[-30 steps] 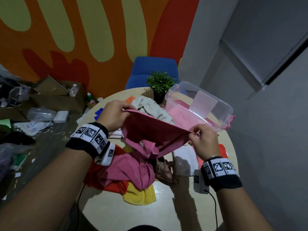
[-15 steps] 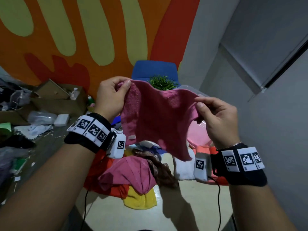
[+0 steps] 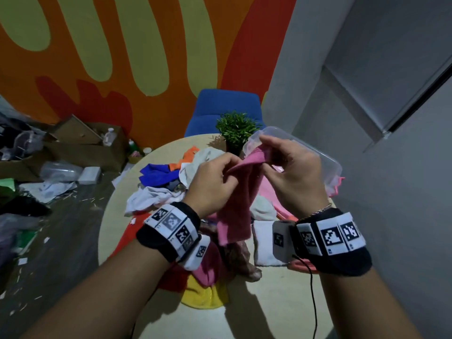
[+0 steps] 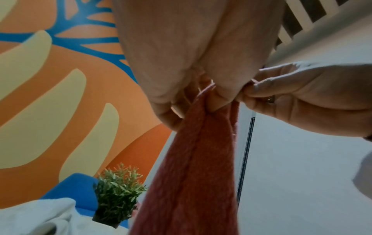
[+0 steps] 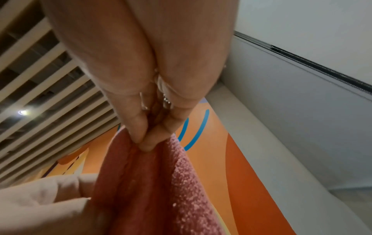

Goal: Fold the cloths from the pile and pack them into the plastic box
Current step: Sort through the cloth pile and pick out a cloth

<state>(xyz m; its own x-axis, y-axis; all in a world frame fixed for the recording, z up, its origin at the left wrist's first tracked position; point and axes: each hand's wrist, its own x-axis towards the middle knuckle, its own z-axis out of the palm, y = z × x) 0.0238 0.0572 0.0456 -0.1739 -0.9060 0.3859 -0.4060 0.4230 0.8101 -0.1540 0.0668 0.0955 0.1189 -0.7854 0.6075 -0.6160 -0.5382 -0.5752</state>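
A pink terry cloth (image 3: 238, 196) hangs doubled in the air above the round pale surface (image 3: 269, 289), its top edge gathered between both hands and its lower end dangling over the pile. The left hand (image 3: 210, 184) has its grip pinched on the upper fold, fingers curled round the fabric; the right hand (image 3: 293, 177) pinches the same edge just beside it, thumb and fingertips closed on the cloth. In both wrist views the cloth runs down from the fingertips, its bottom cut off by the frame.

Below lies the heap of mixed cloths (image 3: 171, 189): blue, orange, white, red, yellow, pink, partly hidden by the forearms. The clear plastic box (image 3: 327, 167) sits at the far right of the surface, largely behind the right hand; something pink shows inside, but its shape is hard to make out. A small green potted plant (image 3: 236, 128) stands beside the box, a blue chair (image 3: 220, 104) beyond.
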